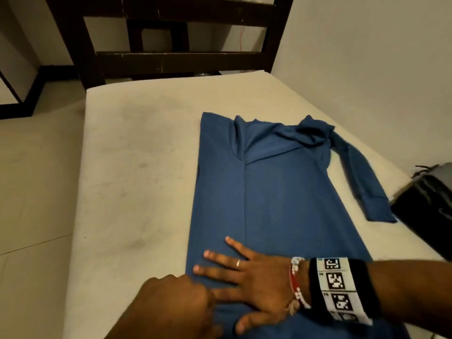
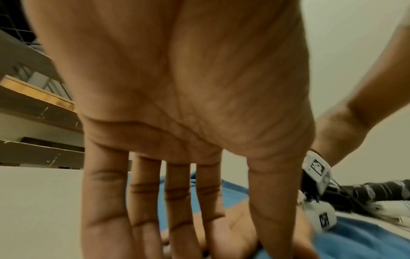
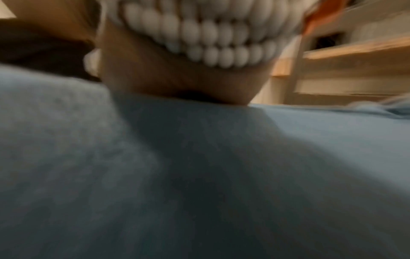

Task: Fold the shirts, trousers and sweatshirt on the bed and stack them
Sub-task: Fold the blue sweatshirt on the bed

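A blue long-sleeved shirt (image 1: 281,192) lies flat on the pale mattress (image 1: 134,167), its left side folded in to a centre crease. One sleeve (image 1: 362,177) stretches out to the right and the collar end is bunched at the far end. My right hand (image 1: 244,277) presses flat on the near part of the shirt with its fingers spread. My left hand (image 1: 171,307) is at the shirt's near left edge, over the right hand's lower fingers. In the left wrist view its fingers (image 2: 177,201) point straight down onto the blue shirt (image 2: 366,236). The right wrist view shows only blurred blue shirt cloth (image 3: 199,175).
A dark pile of clothes (image 1: 430,206) sits at the bed's right edge, by the sleeve cuff. A dark wooden headboard (image 1: 171,59) stands at the far end. A pale wall runs along the right, and the floor (image 1: 36,192) drops away on the left.
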